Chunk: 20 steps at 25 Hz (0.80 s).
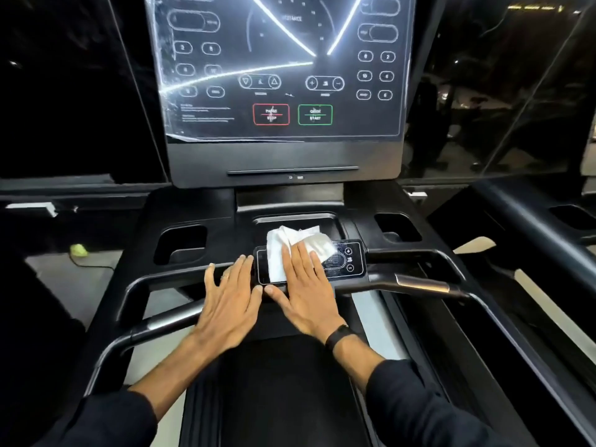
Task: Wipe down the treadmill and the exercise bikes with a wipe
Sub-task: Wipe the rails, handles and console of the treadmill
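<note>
I stand on a black treadmill whose big console (283, 156) fills the top of the view. A white wipe (277, 253) lies spread over the small glossy control panel (342, 262) on the front handlebar. My right hand (306, 295) presses flat on the wipe with straight fingers. My left hand (230, 301) rests flat with spread fingers on the bar (167, 279) just left of the panel, touching no wipe. The wipe's lower part is hidden under my right fingers.
Cup-holder recesses sit at left (180, 243) and right (398, 227) of a centre tray (296, 219). Curved side handrails (419, 282) run down both sides. The running belt (274, 398) lies below. A yellow-green object (78, 250) lies on the floor at left. A neighbouring machine (532, 227) stands at right.
</note>
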Available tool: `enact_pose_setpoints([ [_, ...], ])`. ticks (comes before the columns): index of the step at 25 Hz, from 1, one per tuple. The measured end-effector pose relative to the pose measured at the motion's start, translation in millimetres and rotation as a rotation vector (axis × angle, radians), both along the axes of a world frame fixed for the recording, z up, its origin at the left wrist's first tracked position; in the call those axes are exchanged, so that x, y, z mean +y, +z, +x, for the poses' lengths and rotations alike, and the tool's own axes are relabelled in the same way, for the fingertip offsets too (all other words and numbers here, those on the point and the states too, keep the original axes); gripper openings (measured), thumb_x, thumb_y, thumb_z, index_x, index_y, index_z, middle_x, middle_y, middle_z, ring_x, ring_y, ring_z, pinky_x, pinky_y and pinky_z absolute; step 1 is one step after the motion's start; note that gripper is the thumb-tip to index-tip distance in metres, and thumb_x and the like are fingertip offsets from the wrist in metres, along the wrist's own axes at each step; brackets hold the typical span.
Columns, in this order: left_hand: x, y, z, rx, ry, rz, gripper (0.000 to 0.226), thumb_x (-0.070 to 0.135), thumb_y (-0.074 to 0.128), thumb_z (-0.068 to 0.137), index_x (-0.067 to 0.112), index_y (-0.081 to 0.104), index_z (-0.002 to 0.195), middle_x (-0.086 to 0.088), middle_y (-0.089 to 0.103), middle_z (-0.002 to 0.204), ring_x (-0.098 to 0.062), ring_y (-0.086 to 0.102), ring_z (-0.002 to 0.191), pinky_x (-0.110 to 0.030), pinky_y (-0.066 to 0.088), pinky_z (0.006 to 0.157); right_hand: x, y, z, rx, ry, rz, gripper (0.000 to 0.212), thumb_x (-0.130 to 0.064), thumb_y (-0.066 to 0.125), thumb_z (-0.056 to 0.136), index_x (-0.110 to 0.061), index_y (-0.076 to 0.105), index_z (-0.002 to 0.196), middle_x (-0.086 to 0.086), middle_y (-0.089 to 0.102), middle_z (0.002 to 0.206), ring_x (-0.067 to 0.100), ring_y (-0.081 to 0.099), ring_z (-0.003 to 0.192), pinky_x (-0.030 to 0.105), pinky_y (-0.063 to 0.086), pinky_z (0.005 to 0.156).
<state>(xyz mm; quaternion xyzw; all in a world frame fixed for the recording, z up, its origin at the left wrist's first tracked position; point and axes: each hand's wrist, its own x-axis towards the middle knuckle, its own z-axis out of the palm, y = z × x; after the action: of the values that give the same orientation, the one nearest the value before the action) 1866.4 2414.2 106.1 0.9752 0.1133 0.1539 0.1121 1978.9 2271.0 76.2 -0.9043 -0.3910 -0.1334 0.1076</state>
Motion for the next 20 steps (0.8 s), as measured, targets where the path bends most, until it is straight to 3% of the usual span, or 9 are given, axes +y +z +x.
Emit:
enact_pose_setpoints([
  [4,-3.3,-1.7,13.3,0.006,-0.018,0.005,0.073,0.042,0.013,0.091,0.003,0.023,0.152,-0.012,0.034,0.155,-0.024,0.040,0.138,-0.049,-0.002,0.117,-36.3,1.3,13.7,0.055,-0.104,-0.020,0.087,-0.071,0.011,0.096,-0.011,-0.008,0.157,0.006,-0.010,0.165,0.018,-0.017,0.151,0.040,-0.004,0.124],
  [9,2.2,1.6,9.9,0.046,-0.037,0.001,0.082,0.041,0.005,0.082,0.004,0.018,0.153,-0.012,0.031,0.157,-0.021,0.034,0.143,-0.047,-0.009,0.117,-75.4,7.6,29.1,0.122,-0.181,0.014,0.090,-0.076,0.003,0.092,-0.014,-0.017,0.155,0.002,-0.027,0.161,0.017,-0.025,0.149,0.037,-0.008,0.123],
  [12,9.2,4.0,3.3,0.058,-0.033,0.012,0.084,0.042,0.003,0.080,0.004,0.021,0.153,-0.012,0.031,0.157,-0.019,0.034,0.143,-0.047,-0.010,0.117,-75.7,6.2,25.3,0.182,-0.264,0.109,0.096,-0.078,0.002,0.089,-0.010,-0.016,0.155,0.007,-0.027,0.161,0.020,-0.024,0.149,0.038,-0.006,0.123],
  [16,16.7,8.0,-6.6,0.049,-0.019,-0.003,0.085,0.043,0.003,0.079,0.005,0.023,0.153,-0.011,0.030,0.158,-0.018,0.033,0.143,-0.047,-0.009,0.118,-49.2,6.9,6.6,0.314,-0.478,0.186,0.114,-0.083,-0.016,0.077,0.002,-0.011,0.152,0.026,-0.010,0.161,0.033,-0.014,0.151,0.042,-0.006,0.123],
  [18,19.7,12.0,-11.8,0.032,-0.011,-0.021,0.086,0.043,0.003,0.079,0.004,0.025,0.152,-0.011,0.032,0.157,-0.018,0.034,0.143,-0.047,-0.008,0.118,-29.7,10.0,-10.0,0.353,-0.499,0.188,0.114,-0.082,-0.022,0.073,0.003,-0.016,0.149,0.028,-0.013,0.160,0.035,-0.017,0.150,0.043,-0.008,0.123],
  [20,21.7,15.5,-17.4,0.026,-0.020,-0.035,0.086,0.044,0.003,0.078,0.004,0.024,0.152,-0.011,0.032,0.157,-0.018,0.033,0.143,-0.047,-0.008,0.118,-10.8,10.5,-28.8,0.341,-0.420,0.142,0.104,-0.079,-0.015,0.079,0.001,-0.024,0.144,0.024,-0.022,0.158,0.034,-0.022,0.148,0.042,-0.011,0.122],
])
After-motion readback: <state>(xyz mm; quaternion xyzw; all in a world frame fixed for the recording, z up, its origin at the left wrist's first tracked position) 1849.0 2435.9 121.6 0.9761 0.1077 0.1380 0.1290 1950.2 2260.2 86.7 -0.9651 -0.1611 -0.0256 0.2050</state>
